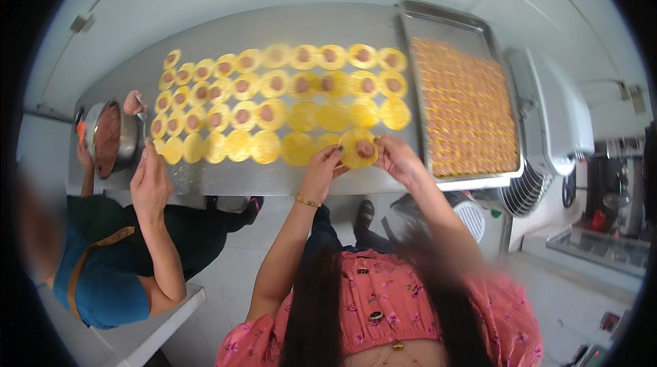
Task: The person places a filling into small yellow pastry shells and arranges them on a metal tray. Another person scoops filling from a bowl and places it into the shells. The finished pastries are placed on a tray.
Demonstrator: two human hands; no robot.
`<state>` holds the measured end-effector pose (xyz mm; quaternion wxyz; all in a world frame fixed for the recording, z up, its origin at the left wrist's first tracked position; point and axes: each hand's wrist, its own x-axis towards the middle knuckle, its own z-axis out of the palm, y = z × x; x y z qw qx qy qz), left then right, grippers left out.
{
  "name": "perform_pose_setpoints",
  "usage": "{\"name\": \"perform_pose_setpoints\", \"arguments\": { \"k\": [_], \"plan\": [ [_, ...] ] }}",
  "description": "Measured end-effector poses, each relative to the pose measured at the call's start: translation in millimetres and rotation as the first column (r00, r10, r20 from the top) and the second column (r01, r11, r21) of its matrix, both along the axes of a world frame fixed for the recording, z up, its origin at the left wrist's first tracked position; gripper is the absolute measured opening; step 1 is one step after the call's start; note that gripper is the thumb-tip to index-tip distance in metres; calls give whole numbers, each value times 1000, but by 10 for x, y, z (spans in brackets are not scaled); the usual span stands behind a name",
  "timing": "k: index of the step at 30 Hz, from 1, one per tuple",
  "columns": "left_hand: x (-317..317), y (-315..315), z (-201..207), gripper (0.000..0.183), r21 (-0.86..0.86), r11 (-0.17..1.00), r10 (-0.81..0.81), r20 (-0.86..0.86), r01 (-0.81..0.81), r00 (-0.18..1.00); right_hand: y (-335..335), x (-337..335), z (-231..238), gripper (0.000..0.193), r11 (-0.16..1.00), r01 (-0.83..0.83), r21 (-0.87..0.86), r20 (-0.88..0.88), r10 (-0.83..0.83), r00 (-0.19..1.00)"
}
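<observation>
A round yellow dough wrapper (350,150) with a lump of brownish-pink filling on it is held up at the table's front edge. My left hand (326,163) pinches its left side, and my right hand (398,158) grips the right side. Rows of similar dough rounds (332,115) lie flat on the metal table just beyond my hands. Those in the far rows carry dabs of filling (276,84); many in the near rows are bare.
To the right, a large metal tray (448,24) holds densely packed filled pieces (469,110). Beyond it stands a white machine (556,110). At the left, a co-worker in a blue top (113,285) holds a spoon (143,124) with filling beside a metal bowl (128,135).
</observation>
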<state>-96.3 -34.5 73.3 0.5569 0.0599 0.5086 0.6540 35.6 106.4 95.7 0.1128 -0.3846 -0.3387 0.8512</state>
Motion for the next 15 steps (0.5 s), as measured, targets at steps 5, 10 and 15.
{"name": "perform_pose_setpoints", "arguments": {
  "k": [5,10,15],
  "plan": [
    [783,183,-438,19,-289,944,-272,-407,160,872,-196,875,-360,14,986,159,41,151,-163,975],
    [1035,228,-661,20,-361,927,-353,-757,97,551,-326,1127,-664,18,974,218,69,139,-226,964],
    [1095,180,-683,27,-290,952,-255,-576,97,777,-406,1185,-705,28,946,175,274,78,-204,976]
  ]
}}
